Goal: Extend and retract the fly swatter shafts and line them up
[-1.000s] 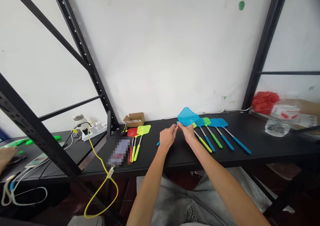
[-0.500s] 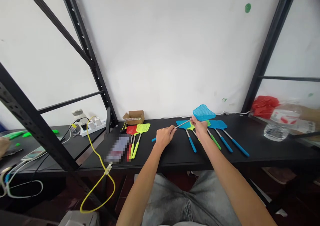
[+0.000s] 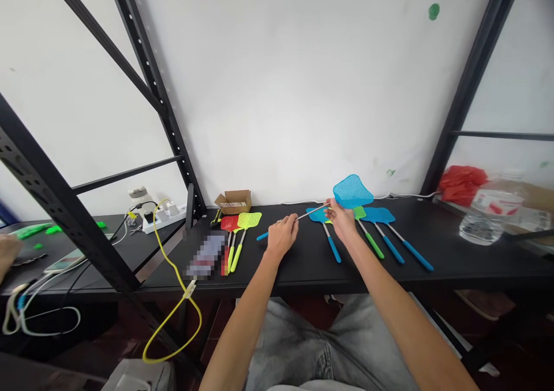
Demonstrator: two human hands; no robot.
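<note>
A blue fly swatter [image 3: 352, 191] with a thin metal rod is held across my front, above the black table. My left hand [image 3: 282, 234] is closed round its handle, whose blue end sticks out to the left. At the neck just below the mesh head, my right hand [image 3: 341, 218] pinches the rod. Beneath and beside the right hand lie more swatters: a blue one [image 3: 332, 248], a green one [image 3: 374, 244] and two blue ones [image 3: 393, 250] with overlapping heads. A yellow one there is mostly hidden by the hand.
Left on the table [image 3: 173, 272] are yellow and red swatters [image 3: 249, 220], a small open cardboard box [image 3: 234, 202] and a blurred-out flat object [image 3: 206, 256]. A yellow cable [image 3: 173, 268] hangs over the edge near a power strip [image 3: 164, 219]. A water bottle [image 3: 487, 215] stands right. Another person's hand [image 3: 8, 251] shows far left.
My left hand has shifted slightly left along with the handle, and more of its blue end shows. The swatter's mesh head is tipped up a little more. My right hand stays at the neck.
</note>
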